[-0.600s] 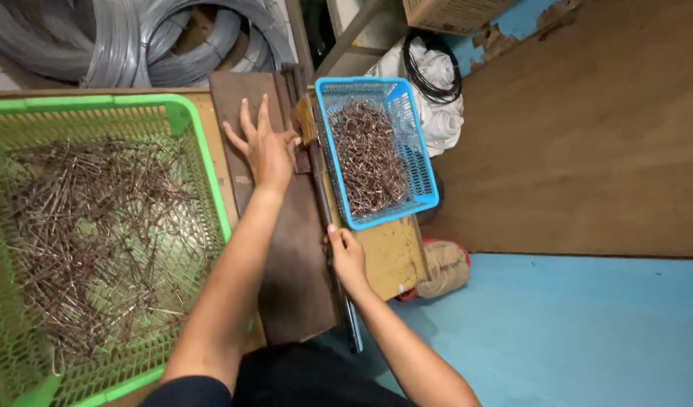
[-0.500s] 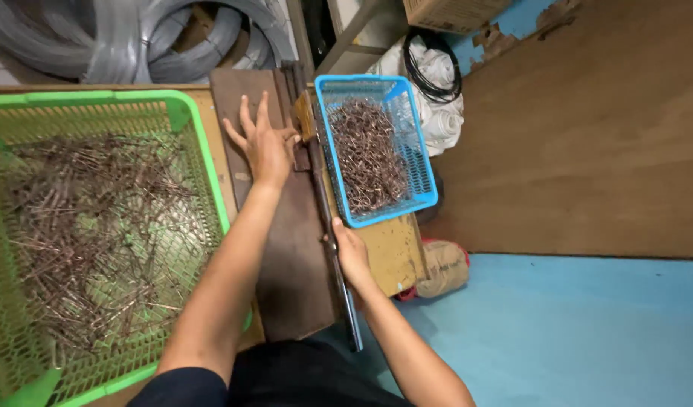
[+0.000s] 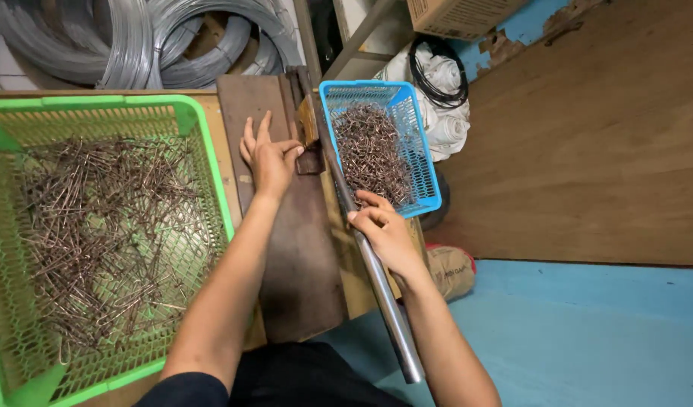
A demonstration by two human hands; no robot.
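Note:
My left hand (image 3: 269, 156) rests on a dark metal plate (image 3: 297, 264), thumb and forefinger pinched at a small piece by the hinge block (image 3: 309, 136). My right hand (image 3: 384, 230) is wrapped round a long steel lever bar (image 3: 384, 301) that runs from the hinge block down toward me. Right of the bar a blue mesh basket (image 3: 425, 162) holds several bent brown wire pieces. On the left a large green mesh basket (image 3: 211, 181) holds several straight and bent brown wire pieces.
Coils of grey wire (image 3: 135, 45) lie at the back. White cloth with a black cable (image 3: 444, 98) sits behind the blue basket. A wooden board (image 3: 587, 151) and blue floor (image 3: 587, 339) are to the right, a cardboard box (image 3: 459, 13) at the top.
My right hand has slid up the lever bar toward the blue basket. My left hand's fingers have drawn together from spread to a pinch at the hinge block.

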